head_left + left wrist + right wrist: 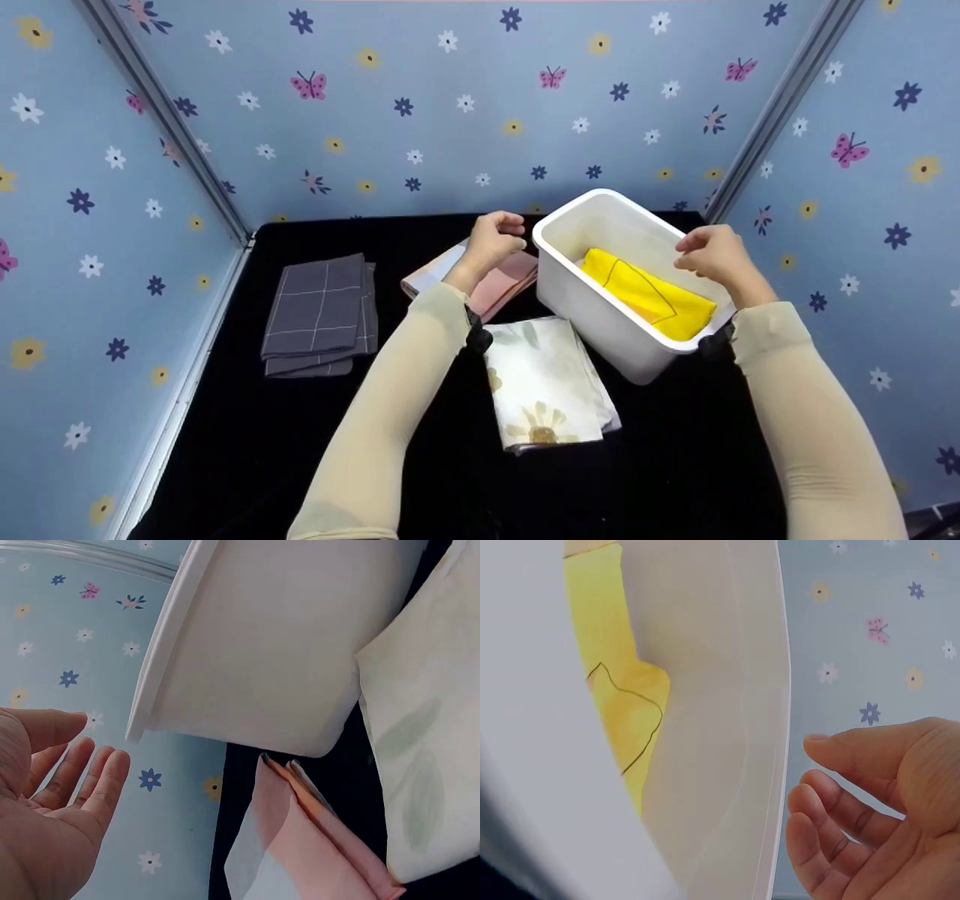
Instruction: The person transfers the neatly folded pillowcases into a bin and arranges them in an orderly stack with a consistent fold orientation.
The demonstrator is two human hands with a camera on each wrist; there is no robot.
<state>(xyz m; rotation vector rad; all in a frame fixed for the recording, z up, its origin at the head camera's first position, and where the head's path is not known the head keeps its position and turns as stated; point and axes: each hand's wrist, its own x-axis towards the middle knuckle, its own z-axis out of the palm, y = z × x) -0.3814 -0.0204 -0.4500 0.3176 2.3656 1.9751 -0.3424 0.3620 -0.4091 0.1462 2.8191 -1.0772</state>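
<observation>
Blue flowered walls (480, 112), grey metal posts (780, 105), black tabletop (457, 480).

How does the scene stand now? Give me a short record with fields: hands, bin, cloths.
left hand: holds nothing, fingers loosely bent, apart from the bin
right hand: holds nothing, at the rim; contact unclear
white bin: yellow cloth inside
left of bin: pink patterned cloth, folded
front: white floral cloth, folded
far left: gray checked cloth, folded

The bin (600, 322) was white; the yellow cloth (649, 294) bore a dark line. White lines crossed the grey cloth (319, 311); the pale cloth (544, 382) had tan flowers and green leaves, the pink cloth (511, 279) a pale-blue patch.
</observation>
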